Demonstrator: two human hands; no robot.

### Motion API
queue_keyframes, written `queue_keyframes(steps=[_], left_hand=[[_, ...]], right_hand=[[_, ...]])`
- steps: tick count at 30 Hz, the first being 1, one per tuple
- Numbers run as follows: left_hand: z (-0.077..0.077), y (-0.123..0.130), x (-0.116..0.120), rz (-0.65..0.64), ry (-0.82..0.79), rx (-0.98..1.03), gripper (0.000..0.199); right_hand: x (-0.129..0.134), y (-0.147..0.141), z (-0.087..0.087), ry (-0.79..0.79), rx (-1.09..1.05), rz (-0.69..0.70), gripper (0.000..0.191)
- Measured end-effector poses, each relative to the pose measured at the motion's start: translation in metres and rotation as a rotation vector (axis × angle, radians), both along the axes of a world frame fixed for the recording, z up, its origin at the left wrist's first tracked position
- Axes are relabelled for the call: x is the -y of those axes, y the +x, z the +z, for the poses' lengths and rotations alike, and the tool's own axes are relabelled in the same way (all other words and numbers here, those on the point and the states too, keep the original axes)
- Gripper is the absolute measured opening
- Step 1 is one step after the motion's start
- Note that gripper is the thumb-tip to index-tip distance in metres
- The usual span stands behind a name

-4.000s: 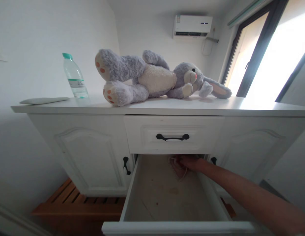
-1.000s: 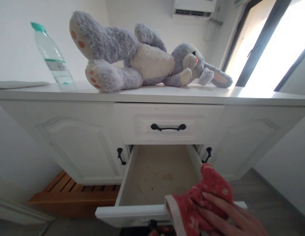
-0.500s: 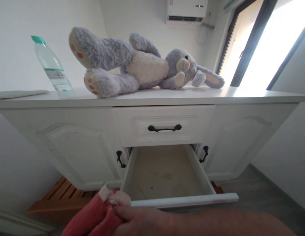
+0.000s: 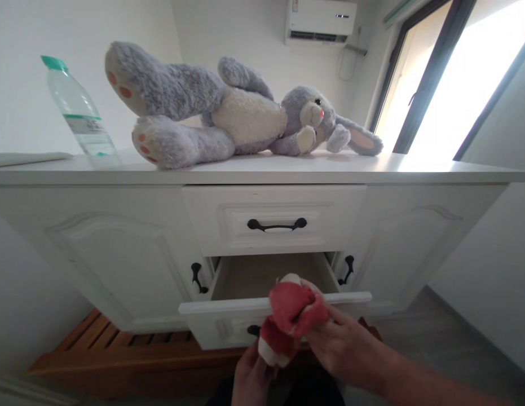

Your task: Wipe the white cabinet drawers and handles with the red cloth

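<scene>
Cabinet (image 4: 110, 265), white with moulded panels, carries a grey-and-cream plush rabbit (image 4: 245, 115) lying along its top. The white lower drawer (image 4: 220, 306) stands partly extended. From here, the person's right hand (image 4: 336, 341) clasps the right side of a bunched red cloth piece with pale trim (image 4: 294, 307); the left hand (image 4: 250, 375) pinches its lower pale end. Cloth sits between both hands, at the drawer's front.

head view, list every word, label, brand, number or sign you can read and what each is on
No text reads clearly.
Bottle: dark characters on its label, too blurred to read.
Air conditioner: sticker and small dark strip, both too small to read.
Red fabric item: no lettering shows.
</scene>
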State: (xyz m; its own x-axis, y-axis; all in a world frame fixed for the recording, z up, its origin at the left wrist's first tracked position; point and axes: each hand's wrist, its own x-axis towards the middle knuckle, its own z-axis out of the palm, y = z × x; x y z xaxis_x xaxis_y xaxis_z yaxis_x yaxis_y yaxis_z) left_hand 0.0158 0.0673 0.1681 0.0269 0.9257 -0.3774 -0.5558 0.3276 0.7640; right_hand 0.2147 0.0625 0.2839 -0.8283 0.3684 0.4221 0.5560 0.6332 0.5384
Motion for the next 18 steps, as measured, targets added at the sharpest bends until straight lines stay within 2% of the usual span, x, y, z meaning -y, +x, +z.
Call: queue_keyframes(steps=[4,8,13,18], left_hand=[[0.005,0.006,-0.034,-0.004,-0.018,0.034,0.048],[0.011,0.015,-0.067,0.017,0.017,0.008,0.05],[0.013,0.025,-0.101,0.023,0.028,-0.049,0.058],[0.008,0.029,-0.114,0.017,0.049,-0.066,0.054]], right_hand=[[-0.012,0.052,-0.013,0.042,-0.092,-0.089,0.029],[-0.03,0.086,-0.021,0.088,-0.08,-0.202,0.035],[-0.047,0.114,-0.032,0.099,-0.025,-0.332,0.039],[-0.052,0.124,-0.056,0.129,-0.09,-0.474,0.039]])
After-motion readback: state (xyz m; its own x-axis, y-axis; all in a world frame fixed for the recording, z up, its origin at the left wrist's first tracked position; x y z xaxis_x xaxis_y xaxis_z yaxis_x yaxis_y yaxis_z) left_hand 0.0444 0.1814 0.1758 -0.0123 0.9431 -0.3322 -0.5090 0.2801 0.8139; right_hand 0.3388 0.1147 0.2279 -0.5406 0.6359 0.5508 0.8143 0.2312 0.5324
